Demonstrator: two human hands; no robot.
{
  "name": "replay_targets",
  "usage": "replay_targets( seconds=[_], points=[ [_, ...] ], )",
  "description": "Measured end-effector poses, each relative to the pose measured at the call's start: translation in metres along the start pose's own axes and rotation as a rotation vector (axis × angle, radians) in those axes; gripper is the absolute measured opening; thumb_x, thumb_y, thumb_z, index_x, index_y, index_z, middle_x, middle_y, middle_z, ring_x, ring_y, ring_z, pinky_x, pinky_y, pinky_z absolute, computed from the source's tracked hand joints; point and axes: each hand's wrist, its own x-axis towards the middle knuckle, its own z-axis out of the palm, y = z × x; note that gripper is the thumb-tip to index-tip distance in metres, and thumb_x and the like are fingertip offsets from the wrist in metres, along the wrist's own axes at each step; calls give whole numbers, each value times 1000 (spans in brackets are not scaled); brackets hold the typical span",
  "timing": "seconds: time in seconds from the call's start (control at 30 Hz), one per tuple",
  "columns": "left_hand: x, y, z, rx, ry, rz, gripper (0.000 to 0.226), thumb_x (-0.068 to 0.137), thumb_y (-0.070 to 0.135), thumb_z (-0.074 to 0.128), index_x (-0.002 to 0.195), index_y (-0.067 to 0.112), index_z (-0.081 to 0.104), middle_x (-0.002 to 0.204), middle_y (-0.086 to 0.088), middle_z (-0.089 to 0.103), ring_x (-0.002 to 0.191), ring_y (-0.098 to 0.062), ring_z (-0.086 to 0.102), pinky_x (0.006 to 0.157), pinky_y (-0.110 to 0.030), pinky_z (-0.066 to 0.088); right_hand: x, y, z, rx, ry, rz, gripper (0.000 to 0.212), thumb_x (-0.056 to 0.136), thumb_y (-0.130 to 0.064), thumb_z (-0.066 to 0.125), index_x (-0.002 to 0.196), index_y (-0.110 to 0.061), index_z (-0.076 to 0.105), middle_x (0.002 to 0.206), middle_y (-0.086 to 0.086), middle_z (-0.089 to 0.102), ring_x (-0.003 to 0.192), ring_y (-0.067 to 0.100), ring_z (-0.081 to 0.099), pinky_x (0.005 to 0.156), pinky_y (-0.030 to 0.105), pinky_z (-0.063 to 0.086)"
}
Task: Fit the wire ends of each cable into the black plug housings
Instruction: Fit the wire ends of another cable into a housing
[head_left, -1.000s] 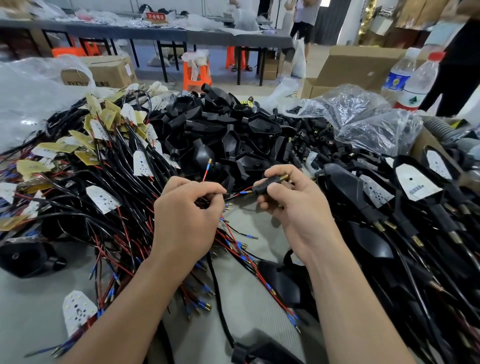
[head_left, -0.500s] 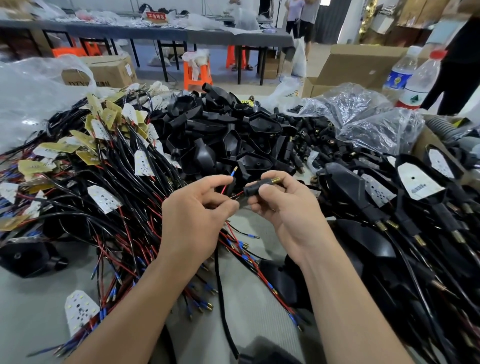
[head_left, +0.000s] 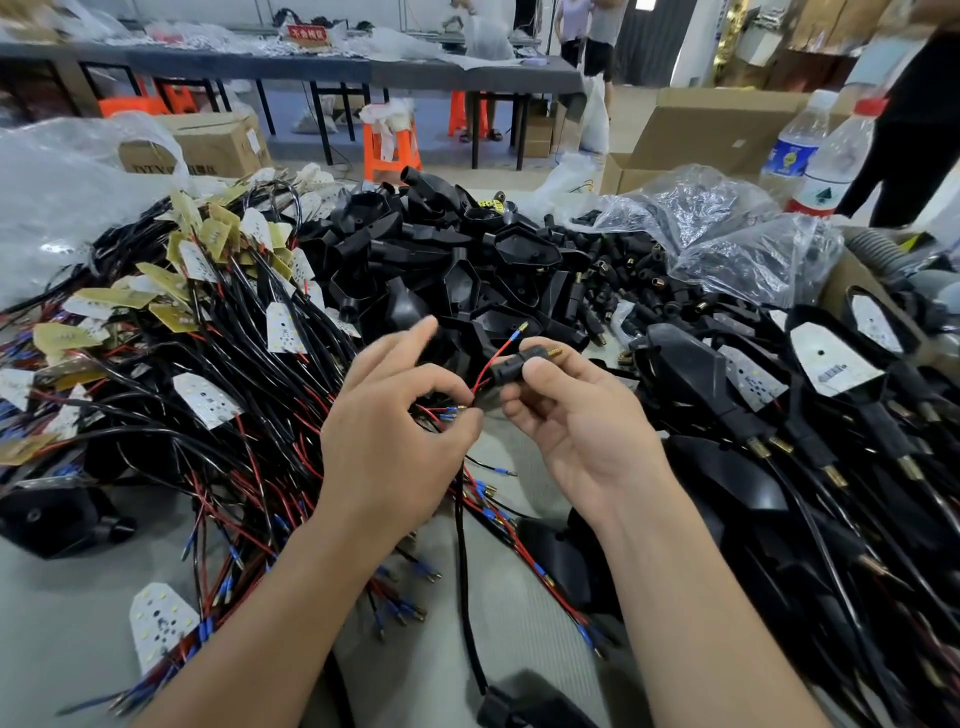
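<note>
Pinched between thumb and fingers of the right hand (head_left: 576, 415), a small black plug housing (head_left: 511, 366) with a brass tip is held above the grey table (head_left: 62, 613). A red wire (head_left: 493, 358) arcs up beside it. Opposite, the left hand (head_left: 395, 441) pinches the wire ends at its fingertips. Heaps of black cables (head_left: 218, 395) and loose housings (head_left: 457, 270) lie around.

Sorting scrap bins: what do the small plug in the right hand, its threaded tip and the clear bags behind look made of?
Black plug housing: probably moulded plastic or rubber, matte, dull sheen. Threaded tip: brass-like metal, yellow gloss. Clear bags: thin plastic film, crinkled, glossy, see-through. Right hand holds the housing.
</note>
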Motion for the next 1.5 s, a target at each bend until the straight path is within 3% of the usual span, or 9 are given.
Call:
replay_targets(
  seconds=[0.17,0.4,0.6,0.8,0.87,1.03,1.2,1.33,1.5],
  points=[
    [-2,1,5,-152,30,-109,12,79,29,83,78,40,78,104,31,72,107,9,64,99,-30,51,-2,1,0,-52,-6,3,21,97,9,55,98,-7,68,86,15,72,65,18,63,68,28,55],
    [-2,2,3,-166,-3,-110,18,75,28,90,73,42,78,92,34,69,106,9,63,93,-12,40,-5,2,3,-351,-43,-96,20,95,6,59,94,-10,72,72,5,70,64,18,58,62,24,52],
    [-4,1,4,-109,-23,-63,19,71,36,92,70,46,76,84,40,66,95,8,64,86,-18,47,-4,1,0,-312,66,-72,35,106,-22,52,85,-9,77,77,15,72,58,17,61,57,26,53],
    [5,2,0,-678,-183,-247,43,83,31,80,126,35,72,96,7,81,82,-10,77,73,-22,61,-7,-2,-2,-314,-7,-42,41,104,-12,50,74,-11,78,63,9,66,51,17,53,49,25,41],
    [5,4,0,-749,-204,-266,24,91,13,76,111,25,80,88,-2,81,75,-12,76,67,-21,59,-9,0,0,-395,-77,-22,37,103,-11,51,75,-7,75,57,8,59,50,18,50,47,26,37],
    [8,-1,-2,-720,-69,-314,34,85,-3,77,79,30,85,65,-3,74,52,-7,60,54,-18,50,-7,5,3,-341,58,-46,35,105,-14,50,85,1,75,65,14,68,48,19,55,45,26,40],
    [5,-2,0,-527,-169,-273,20,74,48,75,93,46,80,76,7,78,66,-9,71,68,-30,59,-5,4,0,-342,33,-22,37,105,-13,50,83,-4,78,71,16,71,52,20,59,47,26,46],
    [5,-2,0,-467,-184,-257,27,77,28,82,96,46,80,79,13,79,77,-5,75,81,-35,60,-5,9,1,-491,23,-61,38,101,-10,53,75,-13,81,73,16,72,58,21,62,50,26,48],
    [4,1,-4,-469,-47,-211,31,85,21,82,92,51,80,76,13,78,72,-13,75,74,-42,64,-1,10,-1,-450,142,-92,30,103,-11,52,88,-2,77,74,20,72,59,21,62,53,28,50]
  ],
)
